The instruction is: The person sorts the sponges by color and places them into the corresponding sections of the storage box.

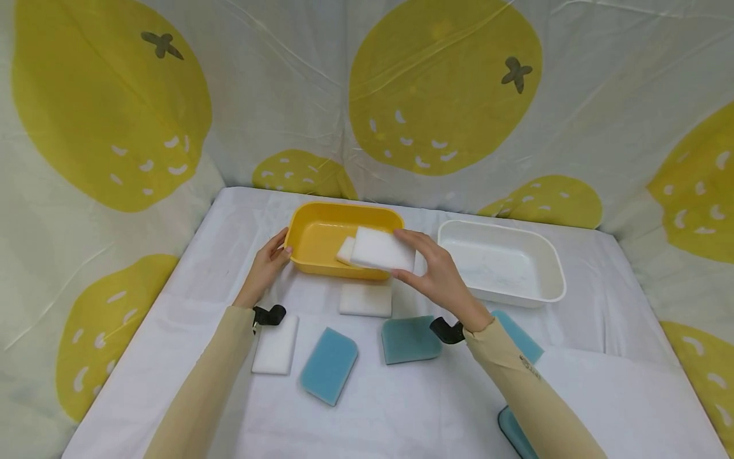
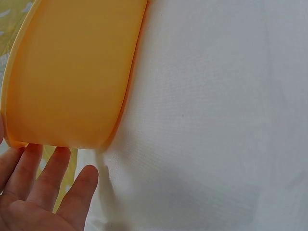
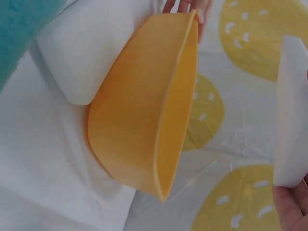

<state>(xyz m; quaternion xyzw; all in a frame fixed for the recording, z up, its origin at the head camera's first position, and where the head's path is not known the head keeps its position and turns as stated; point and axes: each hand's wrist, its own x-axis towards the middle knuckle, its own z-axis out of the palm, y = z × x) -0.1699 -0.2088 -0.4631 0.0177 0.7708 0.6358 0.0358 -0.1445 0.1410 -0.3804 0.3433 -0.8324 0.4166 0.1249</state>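
Note:
My right hand [image 1: 441,277] pinches a white sponge [image 1: 381,248] between thumb and fingers, over the right end of a yellow plastic basin [image 1: 312,239]. The same sponge [image 3: 291,115] shows at the right edge of the right wrist view, above the basin's rim. Inside the basin lies another pale sponge [image 1: 345,250], partly hidden by the held one. At the basin's left end, my left hand [image 1: 266,269] grips the rim, thumb on top. In the left wrist view its fingers [image 2: 57,163] press against the end wall from outside.
Right of the yellow basin stands a white basin [image 1: 499,261]. In front lie a white sponge [image 1: 365,301], another white sponge [image 1: 276,344], and several blue sponges [image 1: 329,366], two partly covered by the right sleeve. A lemon-print cloth [image 1: 275,95] hangs behind the table.

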